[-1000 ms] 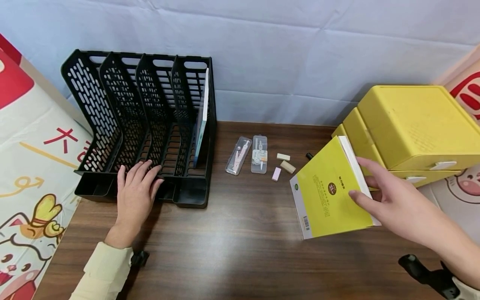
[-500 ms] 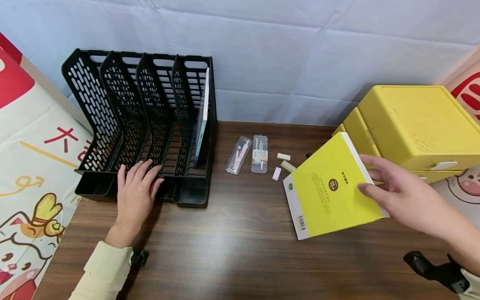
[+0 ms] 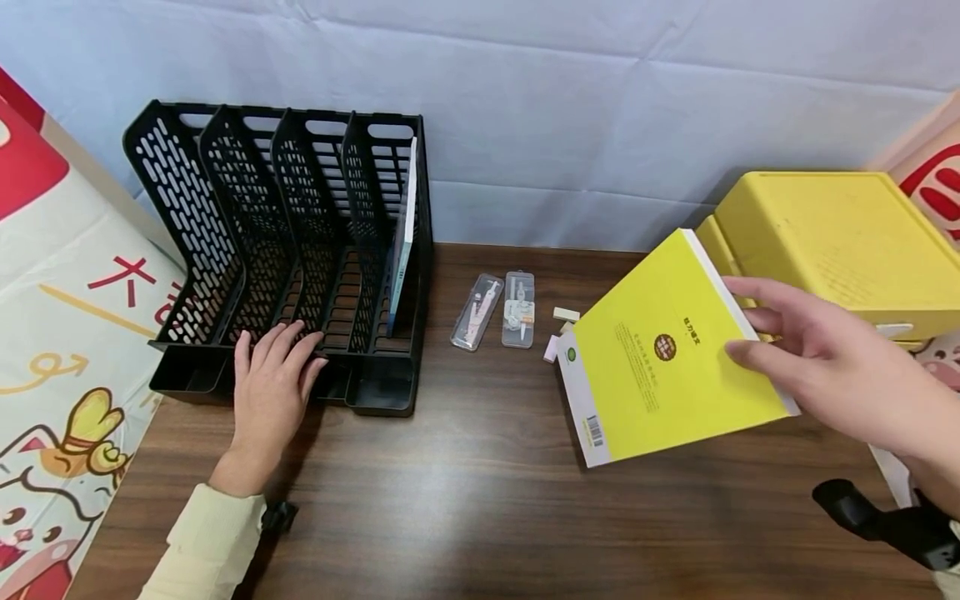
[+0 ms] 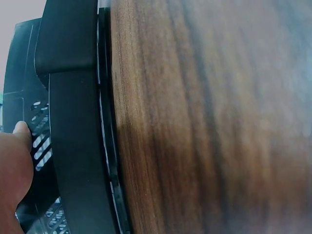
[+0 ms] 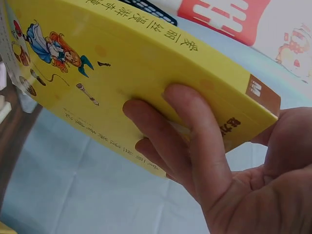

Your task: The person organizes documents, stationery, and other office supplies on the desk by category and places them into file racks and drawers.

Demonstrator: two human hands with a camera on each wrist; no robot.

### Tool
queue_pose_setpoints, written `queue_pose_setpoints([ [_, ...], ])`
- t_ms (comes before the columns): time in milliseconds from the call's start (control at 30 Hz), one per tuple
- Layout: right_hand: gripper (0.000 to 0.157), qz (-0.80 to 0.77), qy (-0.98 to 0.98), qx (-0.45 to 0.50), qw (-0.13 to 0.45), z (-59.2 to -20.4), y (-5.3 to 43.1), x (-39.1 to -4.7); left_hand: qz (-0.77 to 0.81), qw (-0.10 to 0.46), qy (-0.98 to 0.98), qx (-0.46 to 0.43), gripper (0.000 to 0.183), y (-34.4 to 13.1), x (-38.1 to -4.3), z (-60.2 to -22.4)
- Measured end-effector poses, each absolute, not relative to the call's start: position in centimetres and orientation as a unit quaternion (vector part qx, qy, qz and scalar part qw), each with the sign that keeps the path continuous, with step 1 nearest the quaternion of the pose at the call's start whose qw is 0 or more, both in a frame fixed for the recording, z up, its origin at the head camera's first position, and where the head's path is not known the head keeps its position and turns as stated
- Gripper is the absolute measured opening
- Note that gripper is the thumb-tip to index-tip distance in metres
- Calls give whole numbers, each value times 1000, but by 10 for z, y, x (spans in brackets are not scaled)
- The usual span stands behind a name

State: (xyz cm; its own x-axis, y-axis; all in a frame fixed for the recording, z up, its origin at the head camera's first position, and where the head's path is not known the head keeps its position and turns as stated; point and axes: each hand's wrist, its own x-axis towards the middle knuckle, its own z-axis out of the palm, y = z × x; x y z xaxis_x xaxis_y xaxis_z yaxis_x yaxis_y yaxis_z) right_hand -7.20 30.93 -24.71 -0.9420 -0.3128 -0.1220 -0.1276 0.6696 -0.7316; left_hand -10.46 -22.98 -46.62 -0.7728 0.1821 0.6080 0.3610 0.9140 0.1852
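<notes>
My right hand (image 3: 832, 358) grips a thick yellow book (image 3: 675, 333) by one edge, thumb on the back cover and fingers beneath. The book is held tilted, its barcode corner toward the middle of the table. In the right wrist view the fingers (image 5: 161, 126) lie against the front cover, which has a cartoon girl printed on it. My left hand (image 3: 273, 383) rests on the front part of a black desktop file rack (image 3: 232, 217), fingers loosely bent over its front trays. A thin book (image 3: 405, 242) stands in the rack's rightmost slot.
Two clear plastic cases (image 3: 477, 312) lie on the wooden table (image 3: 450, 500) right of the rack. Small erasers (image 3: 566, 314) lie beside them, partly hidden by the yellow book. Yellow drawer boxes (image 3: 847, 242) stand at the back right. A pale cloth (image 3: 525, 125) hangs behind.
My right hand has moved up and to the right with the yellow book, whose back cover has turned more toward the head camera. The left hand stays on the rack.
</notes>
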Motion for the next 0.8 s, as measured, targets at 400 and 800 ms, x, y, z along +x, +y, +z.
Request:
queue_pose_setpoints([
  [400, 56, -477, 864, -131, 88, -222, 315, -96, -146, 306, -930, -145, 35, -230, -105, -468],
  [800, 53, -668, 726, -147, 66, -207, 328, -140, -141, 304, -931, -145, 39, -230, -104, -466],
])
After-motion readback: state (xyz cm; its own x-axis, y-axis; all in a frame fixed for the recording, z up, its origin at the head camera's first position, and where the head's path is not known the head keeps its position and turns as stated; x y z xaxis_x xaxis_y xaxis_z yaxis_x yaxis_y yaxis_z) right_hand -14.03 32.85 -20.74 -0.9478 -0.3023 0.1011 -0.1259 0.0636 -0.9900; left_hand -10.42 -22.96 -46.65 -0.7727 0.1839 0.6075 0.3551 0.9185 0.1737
